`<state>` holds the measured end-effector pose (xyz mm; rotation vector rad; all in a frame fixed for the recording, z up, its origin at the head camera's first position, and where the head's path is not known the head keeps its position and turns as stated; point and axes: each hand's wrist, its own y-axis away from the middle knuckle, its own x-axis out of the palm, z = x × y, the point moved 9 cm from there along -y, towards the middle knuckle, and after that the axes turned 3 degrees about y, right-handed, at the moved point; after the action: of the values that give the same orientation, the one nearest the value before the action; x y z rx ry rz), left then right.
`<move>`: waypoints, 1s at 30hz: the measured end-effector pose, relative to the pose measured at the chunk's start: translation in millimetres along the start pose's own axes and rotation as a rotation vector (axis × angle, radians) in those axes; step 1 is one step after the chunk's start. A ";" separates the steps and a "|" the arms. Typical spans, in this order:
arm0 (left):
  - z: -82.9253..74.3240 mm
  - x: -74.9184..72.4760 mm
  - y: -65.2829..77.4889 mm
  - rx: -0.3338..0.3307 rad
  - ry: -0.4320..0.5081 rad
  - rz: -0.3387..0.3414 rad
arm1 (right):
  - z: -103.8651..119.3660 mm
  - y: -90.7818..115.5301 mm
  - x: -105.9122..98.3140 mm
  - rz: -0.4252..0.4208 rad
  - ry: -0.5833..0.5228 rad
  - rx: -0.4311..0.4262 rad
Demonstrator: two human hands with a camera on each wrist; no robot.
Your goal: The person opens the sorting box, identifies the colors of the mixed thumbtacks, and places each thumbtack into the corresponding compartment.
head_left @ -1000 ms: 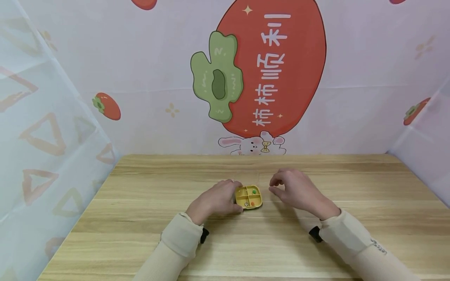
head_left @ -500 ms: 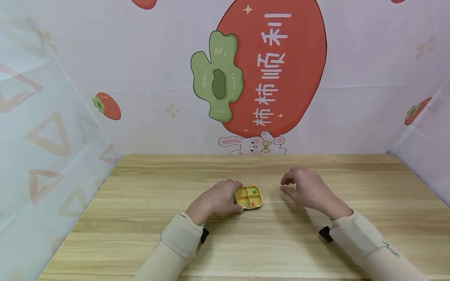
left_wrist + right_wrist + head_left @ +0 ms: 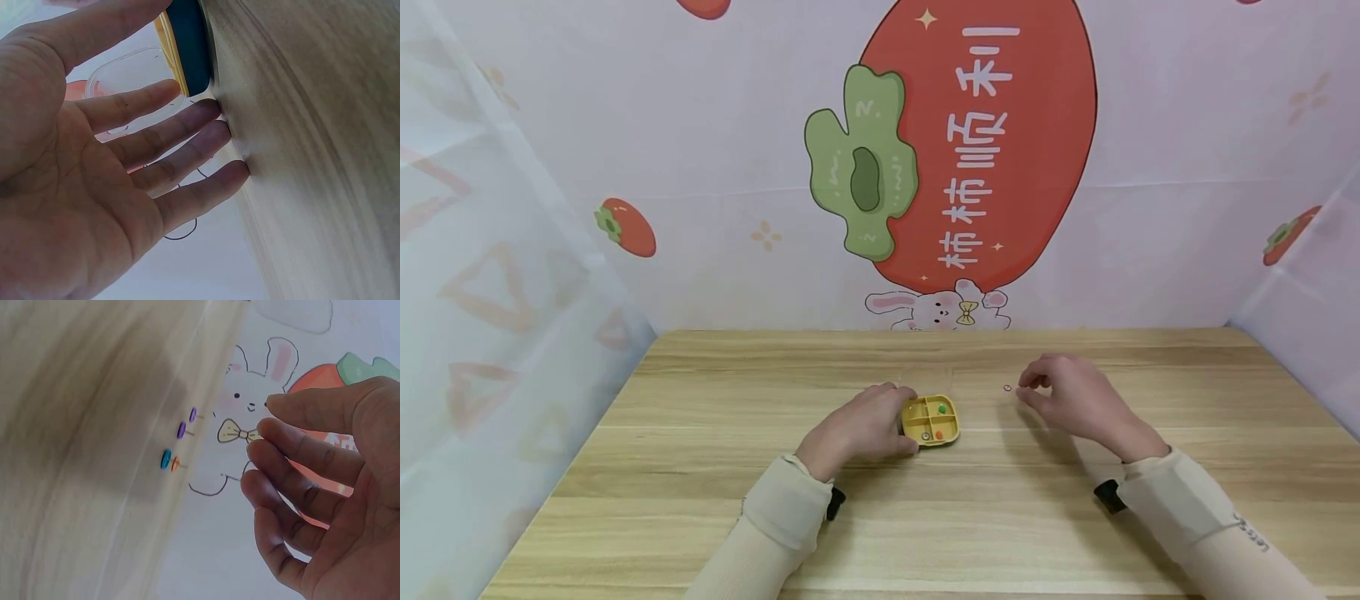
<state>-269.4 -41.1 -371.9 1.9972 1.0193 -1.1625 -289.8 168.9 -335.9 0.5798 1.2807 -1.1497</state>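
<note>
My left hand holds a small yellow four-compartment box at its left side, thumb at the near edge and index finger at the far edge. Seen from the left wrist, the box's base is dark teal and the other fingertips touch the table. A green piece, an orange piece and a ring-like piece lie in the compartments. To the right, my right hand hovers with loosely bent fingers and nothing visible between them. A tiny reddish ring-like piece lies left of its fingertips.
A clear lid extends behind the box. In the right wrist view, purple, teal and orange disc-like pieces with thin stems sit on the wooden table. A printed cloth wall stands at the table's back edge.
My right hand has moved right, away from the box, and slightly back. The tiny reddish piece now shows outside its fingers. My left hand and the box have stayed in place.
</note>
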 end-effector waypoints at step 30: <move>0.1 -0.9 1.9 -0.004 0.002 0.004 | -28.4 3.2 9.2 0.138 0.051 0.063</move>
<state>-268.1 -42.4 -370.9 1.9969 1.0178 -1.1562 -300.3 191.6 -352.6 0.7364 1.2314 -1.0692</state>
